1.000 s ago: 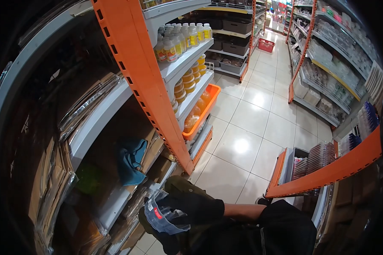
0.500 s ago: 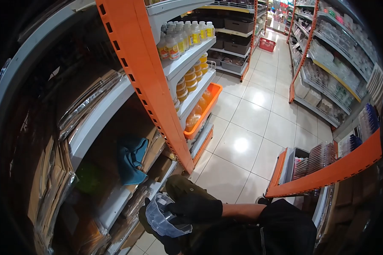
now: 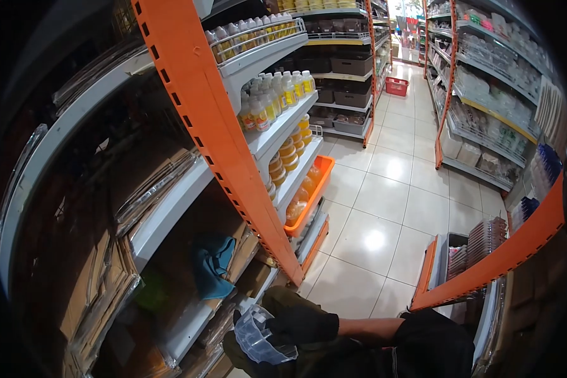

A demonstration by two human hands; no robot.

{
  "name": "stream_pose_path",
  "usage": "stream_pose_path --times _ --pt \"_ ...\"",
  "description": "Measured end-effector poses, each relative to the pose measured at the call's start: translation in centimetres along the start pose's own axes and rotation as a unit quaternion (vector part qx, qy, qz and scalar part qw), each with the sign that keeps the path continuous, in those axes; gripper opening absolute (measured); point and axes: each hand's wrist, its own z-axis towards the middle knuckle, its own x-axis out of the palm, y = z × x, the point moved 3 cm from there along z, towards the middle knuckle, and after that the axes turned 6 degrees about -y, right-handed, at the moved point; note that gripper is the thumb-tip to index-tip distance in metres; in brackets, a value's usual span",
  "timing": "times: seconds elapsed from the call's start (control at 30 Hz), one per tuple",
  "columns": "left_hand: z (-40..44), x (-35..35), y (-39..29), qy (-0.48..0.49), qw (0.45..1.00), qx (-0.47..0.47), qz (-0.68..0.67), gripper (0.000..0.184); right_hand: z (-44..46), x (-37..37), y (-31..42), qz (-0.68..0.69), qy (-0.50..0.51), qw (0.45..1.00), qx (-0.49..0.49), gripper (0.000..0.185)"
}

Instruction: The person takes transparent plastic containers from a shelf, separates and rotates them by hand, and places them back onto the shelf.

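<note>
A clear plastic container (image 3: pixel 261 337) is held low in front of my body, tilted. My left hand (image 3: pixel 237 317), in a dark glove, grips its left side; a fingertip shows at the edge and the rest is mostly hidden beneath. From the right reaches my right hand (image 3: pixel 303 325), in a black glove, with bent fingers at the container's rim and partly inside it. Dark fabric makes the fingertips hard to make out. Close by on the left shelf lies a crumpled teal cloth (image 3: pixel 213 268).
An orange upright post (image 3: pixel 217 142) stands just ahead on the left. Beyond it are shelves of bottles (image 3: pixel 274 97), yellow tubs (image 3: pixel 288 154) and an orange bin (image 3: pixel 324 179). Flat cardboard (image 3: pixel 101 283) fills the left shelves. A red basket (image 3: pixel 397 86) sits on the tiled aisle floor (image 3: pixel 375 214).
My view has tilted up slightly, so shelves, hands and container appear lower and farther right. Both hands stay at the container, and the right fingers have shifted little.
</note>
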Motion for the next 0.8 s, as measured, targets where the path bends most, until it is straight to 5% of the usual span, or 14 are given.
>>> stream_pose_path --times 0.3,0.6,0.7,0.8 --pt "-2.2 -0.4 -2.2 0.035 0.999 0.008 -0.006 0.093 -0.8 -1.2 1.7 0.058 -0.104 0.993 0.012 0.026" --pt "-2.3 1.0 -3.6 0.016 0.999 -0.038 -0.011 0.081 -0.4 -0.4 1.4 0.054 0.012 0.998 0.037 0.031" --pt "-1.8 -0.8 -0.9 0.001 0.998 -0.029 0.048 0.075 -0.5 1.0 0.1 0.095 -0.12 0.988 -0.027 0.028" --pt "-1.3 -1.2 0.2 -0.012 0.998 -0.033 0.043 0.068 -0.4 0.4 0.3 0.096 -0.109 0.989 -0.001 0.028"
